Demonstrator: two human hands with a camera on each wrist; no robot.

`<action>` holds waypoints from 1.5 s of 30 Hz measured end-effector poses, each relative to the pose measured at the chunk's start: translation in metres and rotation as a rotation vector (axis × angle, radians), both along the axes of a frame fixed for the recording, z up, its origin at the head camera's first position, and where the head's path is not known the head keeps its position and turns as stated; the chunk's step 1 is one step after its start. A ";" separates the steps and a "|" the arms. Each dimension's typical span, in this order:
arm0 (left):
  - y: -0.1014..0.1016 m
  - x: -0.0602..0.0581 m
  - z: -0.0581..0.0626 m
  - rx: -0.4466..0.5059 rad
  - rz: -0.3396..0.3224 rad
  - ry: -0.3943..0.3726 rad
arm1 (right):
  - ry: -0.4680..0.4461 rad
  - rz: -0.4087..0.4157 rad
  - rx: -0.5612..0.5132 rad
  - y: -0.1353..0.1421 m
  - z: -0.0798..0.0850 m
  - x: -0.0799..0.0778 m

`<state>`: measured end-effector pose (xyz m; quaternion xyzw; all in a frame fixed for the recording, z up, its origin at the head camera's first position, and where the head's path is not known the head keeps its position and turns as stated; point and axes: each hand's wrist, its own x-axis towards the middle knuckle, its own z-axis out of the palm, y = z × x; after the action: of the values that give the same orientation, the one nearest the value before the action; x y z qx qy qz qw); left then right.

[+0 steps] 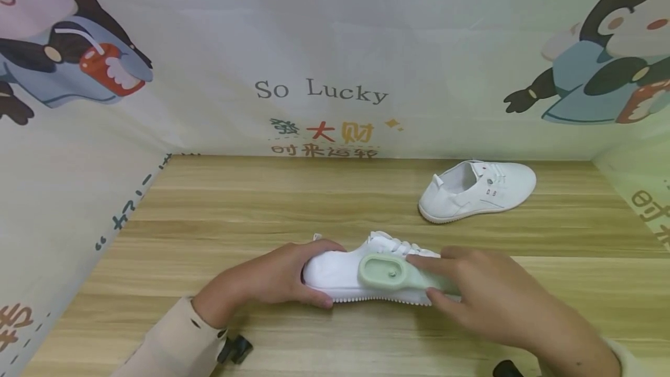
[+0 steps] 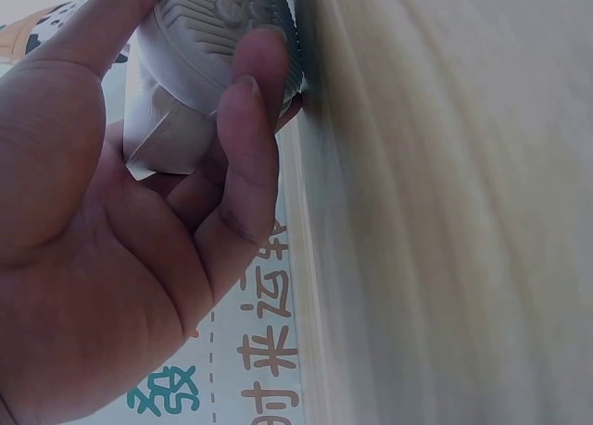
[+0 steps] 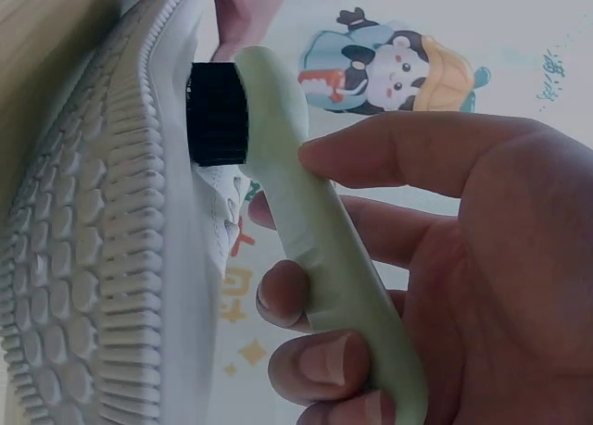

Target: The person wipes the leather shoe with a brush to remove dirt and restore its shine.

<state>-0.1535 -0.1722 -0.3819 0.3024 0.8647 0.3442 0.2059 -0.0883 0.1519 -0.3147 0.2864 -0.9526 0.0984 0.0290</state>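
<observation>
A white lace-up shoe (image 1: 335,272) is near the middle of the table in the head view, its side turned up and its ridged sole facing the person. My left hand (image 1: 285,275) grips it by the heel, thumb near the sole edge. In the left wrist view, fingers (image 2: 250,156) curl round the shoe heel (image 2: 176,129). My right hand (image 1: 487,290) holds a pale green brush (image 1: 384,272) by its handle. The right wrist view shows the brush's black bristles (image 3: 218,115) against the side of the shoe, next to the textured sole (image 3: 83,286).
A second white shoe (image 1: 481,191) stands upright at the back right of the wood-grain table (image 1: 262,196). A printed cloth wall (image 1: 324,34) with cartoon figures and lettering rises behind the table and along both sides.
</observation>
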 end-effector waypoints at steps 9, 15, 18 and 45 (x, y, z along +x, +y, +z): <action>0.000 0.001 0.000 0.012 -0.002 0.002 | -0.057 0.034 -0.010 -0.015 -0.013 0.001; 0.001 0.002 0.000 0.021 -0.008 0.002 | -0.023 0.066 0.000 -0.023 -0.021 0.005; 0.000 0.001 0.000 0.028 -0.010 0.002 | -0.007 0.071 0.005 -0.028 -0.024 0.006; -0.001 0.000 -0.001 0.029 -0.014 0.008 | 0.068 0.004 0.022 -0.011 -0.018 0.006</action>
<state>-0.1534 -0.1728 -0.3832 0.3127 0.8583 0.3542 0.2003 -0.0818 0.1414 -0.3330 0.2917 -0.9516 0.0781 0.0580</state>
